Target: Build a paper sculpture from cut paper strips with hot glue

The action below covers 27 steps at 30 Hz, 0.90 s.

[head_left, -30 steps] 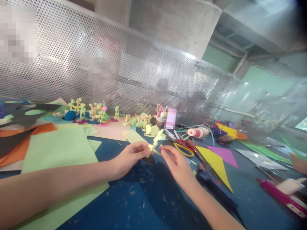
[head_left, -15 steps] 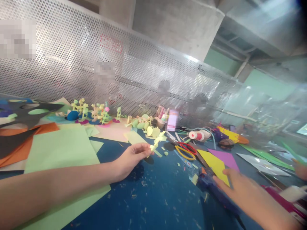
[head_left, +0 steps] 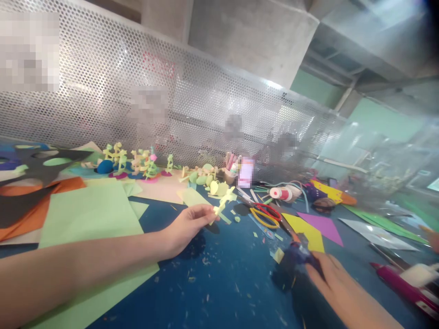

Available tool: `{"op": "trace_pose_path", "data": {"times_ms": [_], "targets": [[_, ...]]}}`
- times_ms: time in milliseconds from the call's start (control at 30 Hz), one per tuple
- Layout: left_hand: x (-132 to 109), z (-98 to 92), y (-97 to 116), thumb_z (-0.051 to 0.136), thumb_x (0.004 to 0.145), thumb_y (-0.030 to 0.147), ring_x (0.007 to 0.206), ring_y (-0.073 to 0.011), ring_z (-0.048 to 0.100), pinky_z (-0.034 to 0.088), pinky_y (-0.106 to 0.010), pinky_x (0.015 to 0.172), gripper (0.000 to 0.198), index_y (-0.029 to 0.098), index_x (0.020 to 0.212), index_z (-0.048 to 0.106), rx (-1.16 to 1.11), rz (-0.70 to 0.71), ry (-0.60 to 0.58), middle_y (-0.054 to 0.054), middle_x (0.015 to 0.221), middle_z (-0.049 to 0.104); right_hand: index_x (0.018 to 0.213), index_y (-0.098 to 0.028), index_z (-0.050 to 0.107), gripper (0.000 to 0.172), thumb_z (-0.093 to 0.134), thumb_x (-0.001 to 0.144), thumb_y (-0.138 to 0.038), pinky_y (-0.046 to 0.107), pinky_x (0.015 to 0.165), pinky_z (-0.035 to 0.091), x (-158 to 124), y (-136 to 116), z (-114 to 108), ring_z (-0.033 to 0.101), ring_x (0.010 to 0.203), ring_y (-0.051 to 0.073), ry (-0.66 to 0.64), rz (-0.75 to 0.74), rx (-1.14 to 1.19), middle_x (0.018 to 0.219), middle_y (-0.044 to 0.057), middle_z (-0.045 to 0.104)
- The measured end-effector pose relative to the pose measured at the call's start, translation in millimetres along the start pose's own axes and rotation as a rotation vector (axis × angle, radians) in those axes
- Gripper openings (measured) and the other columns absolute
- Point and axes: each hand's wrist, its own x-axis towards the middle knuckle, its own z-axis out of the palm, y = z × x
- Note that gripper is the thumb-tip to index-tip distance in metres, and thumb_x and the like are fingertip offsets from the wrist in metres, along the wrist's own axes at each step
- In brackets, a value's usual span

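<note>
My left hand (head_left: 192,224) pinches a small pale yellow-green paper piece (head_left: 224,200), twisted and flower-like, between thumb and fingertips. My right hand (head_left: 338,278) is closed around a dark blue glue gun (head_left: 305,256), blurred by motion, its nozzle pointing up and away over the table. Part of the glue gun's body is hidden by the hand. Just beyond the left hand lies a pale green strip (head_left: 195,200). Scissors with red and yellow handles (head_left: 265,215) rest between the two hands, farther back.
Green sheets (head_left: 89,214) lie under my left forearm. Small paper plants (head_left: 120,160) stand at the back left. A yellow sheet (head_left: 307,230), a purple sheet (head_left: 320,226), a thread spool (head_left: 281,193) and a magenta glue gun (head_left: 401,283) are on the right. Scraps litter the blue table (head_left: 222,283).
My right hand has closed around the dark blue glue gun and lifted it off the table, its front now raised. My left hand stays nearly in place with the paper piece.
</note>
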Motion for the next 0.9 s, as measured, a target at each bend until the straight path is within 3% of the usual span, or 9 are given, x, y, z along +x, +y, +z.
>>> {"op": "trace_pose_path", "data": {"times_ms": [67, 100, 200, 300, 400, 567, 900], "targets": [[-0.3, 0.8, 0.9, 0.070, 0.069, 0.030, 0.084, -0.0146, 0.056, 0.035, -0.028, 0.082, 0.021, 0.018, 0.085, 0.062, -0.011, -0.008, 0.001, 0.000, 0.080, 0.064, 0.089, -0.020, 0.064, 0.034, 0.046, 0.067, -0.038, 0.044, 0.085, 0.046, 1.8, -11.8, -12.7, 0.054, 0.105, 0.035, -0.056, 0.010, 0.087, 0.107, 0.018, 0.061], [-0.4, 1.2, 1.4, 0.069, 0.069, 0.030, 0.084, -0.0146, 0.056, 0.035, -0.028, 0.082, 0.021, 0.018, 0.084, 0.062, -0.013, -0.014, 0.002, 0.000, 0.080, 0.064, 0.086, -0.021, 0.063, 0.031, 0.045, 0.069, -0.040, 0.041, 0.080, 0.049, 4.2, -22.1, -20.5, 0.058, 0.098, 0.033, -0.061, 0.084, 0.155, 0.102, 0.017, 0.063], [-0.6, 2.3, 2.3, 0.070, 0.068, 0.029, 0.082, -0.0145, 0.055, 0.036, -0.028, 0.081, 0.021, 0.018, 0.084, 0.062, -0.032, -0.025, 0.001, 0.000, 0.080, 0.064, 0.078, -0.023, 0.057, 0.036, 0.034, 0.082, -0.050, 0.030, 0.055, 0.051, 13.8, -66.6, -42.3, 0.059, 0.057, 0.020, -0.277, 0.316, 0.465, 0.063, 0.006, 0.059], [-0.7, 2.8, 2.3, 0.071, 0.068, 0.028, 0.080, -0.0132, 0.055, 0.037, -0.026, 0.079, 0.021, 0.018, 0.083, 0.062, -0.067, -0.022, -0.014, 0.000, 0.078, 0.062, 0.090, -0.022, 0.056, 0.039, 0.043, 0.078, -0.056, 0.026, 0.053, 0.048, 22.6, -111.4, -49.7, 0.055, 0.055, 0.017, -0.319, 0.296, 0.683, 0.059, 0.001, 0.053], [-1.3, 3.5, 2.6, 0.071, 0.068, 0.027, 0.074, -0.0112, 0.053, 0.037, -0.025, 0.076, 0.018, 0.018, 0.081, 0.062, -0.077, -0.023, -0.025, 0.002, 0.074, 0.060, 0.092, -0.019, 0.056, 0.041, 0.039, 0.082, -0.055, 0.027, 0.052, 0.044, 29.1, -137.8, -40.5, 0.053, 0.053, 0.015, -0.287, 0.234, 0.792, 0.059, 0.000, 0.053], [-2.5, 4.4, 4.0, 0.070, 0.069, 0.028, 0.069, -0.0101, 0.053, 0.037, -0.024, 0.071, 0.016, 0.018, 0.079, 0.061, -0.082, -0.021, -0.068, 0.004, 0.070, 0.058, 0.088, -0.020, 0.057, 0.038, 0.038, 0.084, -0.053, 0.026, 0.051, 0.041, 36.6, -150.2, -21.8, 0.052, 0.052, 0.013, -0.292, 0.238, 0.756, 0.060, -0.001, 0.053], [-1.3, 2.2, 3.3, 0.069, 0.070, 0.028, 0.071, -0.0112, 0.053, 0.038, -0.024, 0.073, 0.016, 0.017, 0.080, 0.062, -0.081, -0.024, -0.063, 0.001, 0.071, 0.059, 0.088, -0.021, 0.054, 0.040, 0.035, 0.085, -0.056, 0.027, 0.052, 0.039, 39.4, -148.8, -17.1, 0.053, 0.055, 0.014, -0.325, 0.252, 0.730, 0.063, -0.001, 0.053]]}}
